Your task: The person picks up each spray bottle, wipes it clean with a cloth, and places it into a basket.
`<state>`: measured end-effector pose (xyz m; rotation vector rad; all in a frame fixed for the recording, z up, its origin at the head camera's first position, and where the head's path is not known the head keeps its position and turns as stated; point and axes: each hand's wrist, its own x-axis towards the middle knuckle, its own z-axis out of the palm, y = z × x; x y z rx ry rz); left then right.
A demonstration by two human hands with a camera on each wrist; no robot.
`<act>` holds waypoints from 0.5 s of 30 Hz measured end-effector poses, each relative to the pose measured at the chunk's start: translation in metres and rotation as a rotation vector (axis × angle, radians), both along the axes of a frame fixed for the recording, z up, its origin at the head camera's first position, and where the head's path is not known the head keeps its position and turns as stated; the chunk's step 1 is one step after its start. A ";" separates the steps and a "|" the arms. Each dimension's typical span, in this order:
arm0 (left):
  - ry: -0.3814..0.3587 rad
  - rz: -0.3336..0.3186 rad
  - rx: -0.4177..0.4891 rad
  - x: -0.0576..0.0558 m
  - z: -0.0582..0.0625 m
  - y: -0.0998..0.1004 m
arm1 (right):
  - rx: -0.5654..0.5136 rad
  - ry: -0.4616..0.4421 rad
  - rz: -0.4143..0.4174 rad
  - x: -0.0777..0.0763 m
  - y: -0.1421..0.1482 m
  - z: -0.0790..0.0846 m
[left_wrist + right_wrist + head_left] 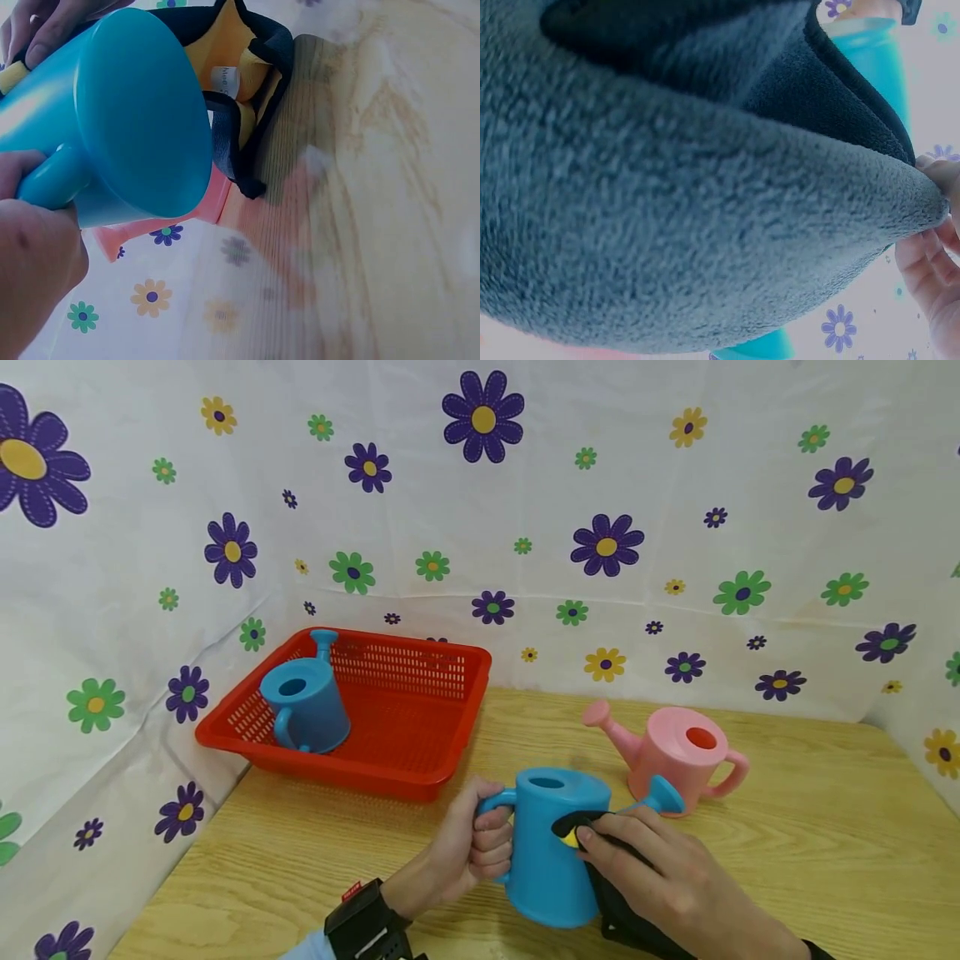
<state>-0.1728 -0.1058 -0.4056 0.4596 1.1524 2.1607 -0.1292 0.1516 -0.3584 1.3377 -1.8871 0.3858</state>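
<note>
A blue watering can (551, 860) is held up off the table, its spout pointing right. My left hand (480, 839) grips its handle, fingers curled round it. My right hand (675, 877) pinches a black cloth with a yellow side (626, 910) and presses it against the can's side near the spout. In the left wrist view the can's flat base (146, 112) faces the camera, and the cloth (240, 60) hangs behind it with its yellow side and a white label showing. Dark fleecy cloth (705, 202) fills most of the right wrist view.
A red plastic basket (397, 781) stands at the back left, with another blue watering can (318, 718) inside at its left end. Behind the held can, a pink watering can (675, 760) stands on the wooden table (825, 860). A flower-patterned sheet (420, 518) hangs behind.
</note>
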 end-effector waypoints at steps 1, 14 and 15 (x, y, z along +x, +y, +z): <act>0.002 -0.003 0.000 0.000 0.000 0.000 | -0.013 0.018 -0.006 -0.001 -0.001 0.001; 0.014 -0.021 0.010 0.002 0.000 0.000 | -0.125 0.031 -0.113 -0.007 0.002 0.005; 0.008 -0.019 0.007 0.002 0.000 0.000 | -0.133 0.024 -0.111 -0.007 0.002 0.005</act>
